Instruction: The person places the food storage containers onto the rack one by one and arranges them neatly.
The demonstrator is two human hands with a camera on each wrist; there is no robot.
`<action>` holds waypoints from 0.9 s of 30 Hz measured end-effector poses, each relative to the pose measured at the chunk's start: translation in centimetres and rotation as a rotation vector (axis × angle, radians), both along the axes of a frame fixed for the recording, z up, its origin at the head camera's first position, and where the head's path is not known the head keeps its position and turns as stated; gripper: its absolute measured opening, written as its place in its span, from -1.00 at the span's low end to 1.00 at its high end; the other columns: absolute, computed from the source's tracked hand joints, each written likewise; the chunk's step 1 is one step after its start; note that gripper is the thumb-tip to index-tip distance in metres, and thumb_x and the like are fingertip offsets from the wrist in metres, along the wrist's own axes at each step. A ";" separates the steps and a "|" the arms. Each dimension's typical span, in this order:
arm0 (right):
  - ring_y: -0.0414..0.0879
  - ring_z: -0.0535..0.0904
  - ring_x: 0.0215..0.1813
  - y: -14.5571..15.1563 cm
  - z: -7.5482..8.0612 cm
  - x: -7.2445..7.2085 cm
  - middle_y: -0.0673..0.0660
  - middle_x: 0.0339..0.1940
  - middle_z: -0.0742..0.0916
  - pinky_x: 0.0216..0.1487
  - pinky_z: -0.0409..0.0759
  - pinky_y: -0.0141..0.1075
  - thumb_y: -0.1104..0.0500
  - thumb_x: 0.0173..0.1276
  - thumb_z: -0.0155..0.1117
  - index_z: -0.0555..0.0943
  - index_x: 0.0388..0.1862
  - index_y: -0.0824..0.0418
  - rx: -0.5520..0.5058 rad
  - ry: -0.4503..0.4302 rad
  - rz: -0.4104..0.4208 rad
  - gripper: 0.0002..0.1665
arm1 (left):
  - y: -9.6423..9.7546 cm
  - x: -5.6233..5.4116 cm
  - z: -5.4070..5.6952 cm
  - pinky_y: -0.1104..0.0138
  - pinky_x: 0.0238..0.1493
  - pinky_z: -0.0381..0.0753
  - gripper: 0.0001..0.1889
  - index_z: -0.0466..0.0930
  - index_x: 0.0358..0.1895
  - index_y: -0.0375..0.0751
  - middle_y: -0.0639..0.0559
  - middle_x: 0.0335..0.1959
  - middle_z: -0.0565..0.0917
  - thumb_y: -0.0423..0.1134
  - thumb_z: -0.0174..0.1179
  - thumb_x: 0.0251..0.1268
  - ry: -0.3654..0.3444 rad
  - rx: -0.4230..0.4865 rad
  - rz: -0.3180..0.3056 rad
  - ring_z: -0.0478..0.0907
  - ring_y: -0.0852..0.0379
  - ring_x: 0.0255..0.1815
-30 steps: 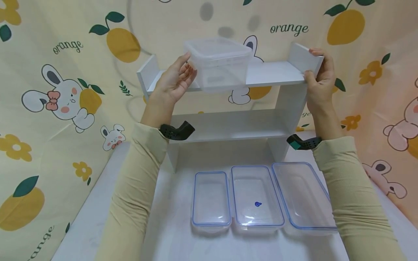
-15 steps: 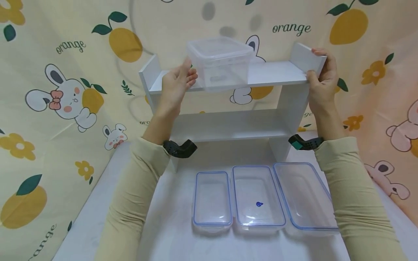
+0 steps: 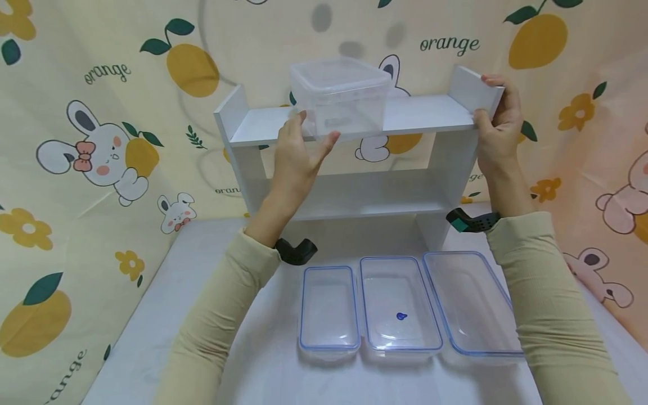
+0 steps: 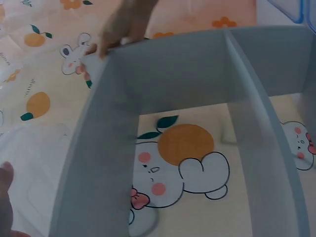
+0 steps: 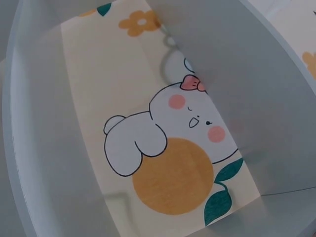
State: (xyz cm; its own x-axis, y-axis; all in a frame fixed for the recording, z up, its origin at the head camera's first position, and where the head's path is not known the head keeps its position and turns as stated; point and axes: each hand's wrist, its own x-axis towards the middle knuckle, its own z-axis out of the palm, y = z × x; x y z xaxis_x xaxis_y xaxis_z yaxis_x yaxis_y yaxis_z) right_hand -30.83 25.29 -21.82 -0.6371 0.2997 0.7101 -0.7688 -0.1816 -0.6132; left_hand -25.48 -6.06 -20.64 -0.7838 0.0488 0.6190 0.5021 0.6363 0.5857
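A clear lidded plastic container [image 3: 339,98] stands on the top board of a white shelf unit [image 3: 430,112], overhanging its front edge slightly in the head view. My left hand [image 3: 298,160] is at the container's lower left front corner, fingers extended and thumb spread, not wrapped round it. In the left wrist view, part of that hand [image 4: 6,202] shows beside the container [image 4: 34,168]. My right hand [image 3: 498,126] grips the raised right end panel [image 3: 476,90] of the shelf, thumb in front and fingers over the top. The right wrist view shows only the shelf's inside [image 5: 49,123].
In front of the shelf, three clear containers with blue-rimmed lids lie in a row on the white table: a small one [image 3: 329,309], a medium one [image 3: 400,292] and a large one [image 3: 471,304]. A printed cloth [image 3: 126,67] hangs behind and at the sides.
My left hand has slid from the container's left side down and to the right, to its lower front corner, its thumb spreading out. The container and my right hand stay in place.
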 end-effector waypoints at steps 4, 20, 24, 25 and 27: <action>-0.02 0.31 0.35 0.0 0.0 0.0 0.05 0.27 0.49 0.53 0.22 -0.23 0.57 0.22 -0.11 0.49 0.04 0.13 -0.001 -0.004 -0.003 -0.47 | 0.2 -0.1 -0.4 0.17 0.50 0.29 -0.25 0.20 0.38 -0.44 -0.28 0.39 0.35 0.06 0.15 0.34 0.047 -0.025 0.007 0.27 -0.10 0.45; -0.04 0.20 0.40 0.4 0.4 0.4 0.03 0.37 0.37 0.61 0.03 -0.17 0.57 0.23 -0.14 0.41 0.14 0.08 0.103 -0.056 0.024 -0.40 | 0.9 -0.6 -0.4 0.20 0.54 0.24 -0.30 0.20 0.41 -0.38 -0.23 0.44 0.33 0.05 0.06 0.40 0.063 -0.160 -0.003 0.26 -0.07 0.48; -0.06 0.17 0.41 0.3 0.5 0.5 -0.01 0.39 0.35 0.63 -0.02 -0.17 0.57 0.25 -0.16 0.39 0.14 0.06 0.123 -0.078 0.035 -0.41 | 1.2 -0.8 -0.3 0.21 0.55 0.21 -0.30 0.19 0.42 -0.37 -0.21 0.45 0.32 0.06 0.05 0.41 0.049 -0.182 -0.017 0.24 -0.05 0.49; -0.06 0.17 0.41 0.3 0.5 0.5 -0.01 0.40 0.34 0.63 -0.02 -0.17 0.57 0.25 -0.16 0.38 0.12 0.06 0.123 -0.078 0.039 -0.42 | 1.3 -0.8 -0.3 0.22 0.55 0.21 -0.30 0.19 0.42 -0.36 -0.21 0.45 0.32 0.06 0.04 0.41 0.049 -0.187 -0.022 0.24 -0.05 0.49; -0.05 0.16 0.44 0.3 0.5 0.6 0.00 0.42 0.33 0.64 -0.02 -0.18 0.57 0.25 -0.17 0.37 0.08 0.07 0.119 -0.076 0.044 -0.44 | 1.5 -0.9 -0.2 0.23 0.55 0.21 -0.30 0.19 0.42 -0.36 -0.20 0.45 0.33 0.07 0.03 0.42 0.047 -0.203 -0.028 0.24 -0.04 0.50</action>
State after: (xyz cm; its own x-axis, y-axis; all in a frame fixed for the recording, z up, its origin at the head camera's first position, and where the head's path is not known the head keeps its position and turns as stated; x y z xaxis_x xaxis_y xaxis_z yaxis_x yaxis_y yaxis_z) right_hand -30.28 25.58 -21.30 -0.7007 0.1867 0.6885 -0.7126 -0.1362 -0.6883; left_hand -26.38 -4.56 -20.84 -0.7510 0.1973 0.6301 0.5448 0.7243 0.4226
